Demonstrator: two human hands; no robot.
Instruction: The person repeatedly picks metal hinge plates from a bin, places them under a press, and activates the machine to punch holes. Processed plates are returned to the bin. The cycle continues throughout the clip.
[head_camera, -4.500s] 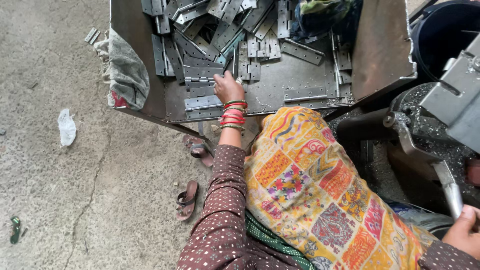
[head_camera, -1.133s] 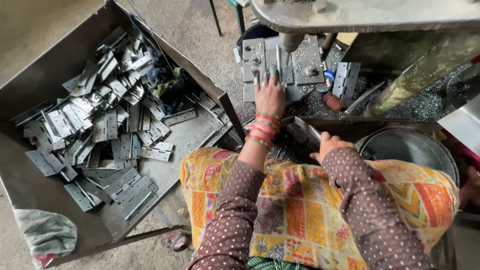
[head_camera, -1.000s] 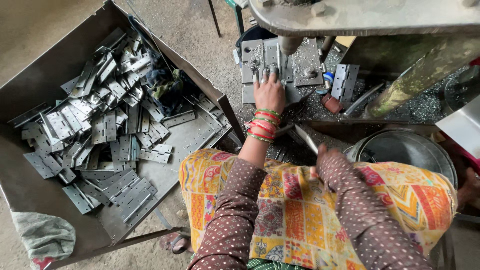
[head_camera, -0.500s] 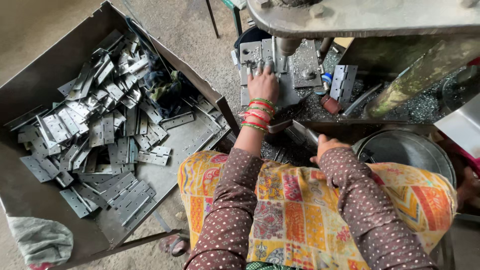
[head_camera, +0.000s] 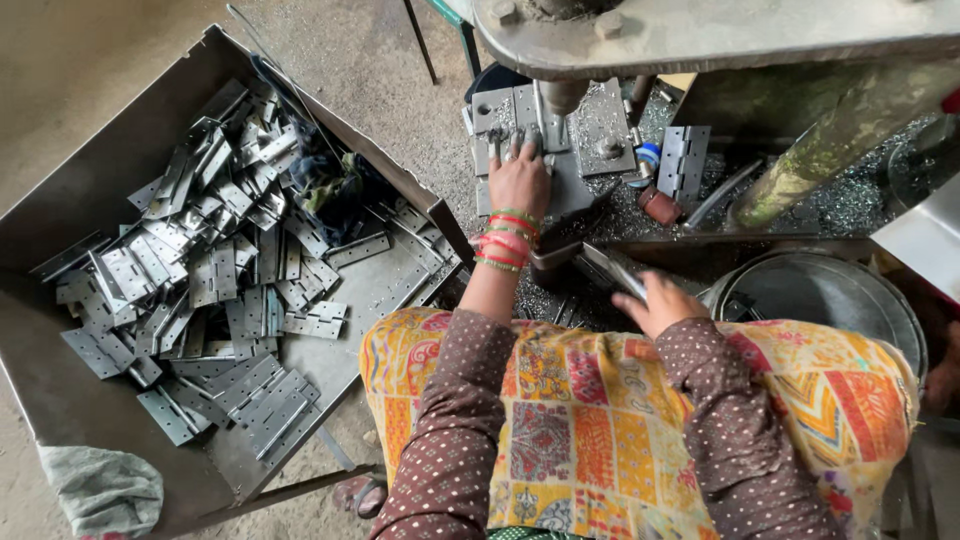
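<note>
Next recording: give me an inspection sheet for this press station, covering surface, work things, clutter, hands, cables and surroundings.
Surface: grey press bed strewn with metal chips.
Work things: left hand presses a flat metal piece on the bed under the ram; right hand grips a flat metal strip; a finished hinge stands to the right.
Clutter: sheet-metal bin heaped with hinges; dark cloth in it; grey rag at its corner.
Hands: both bare, bangles on the left wrist.
Cables: nothing seen.
Surroundings: concrete floor, round metal tub, patterned cloth over the lap.
</note>
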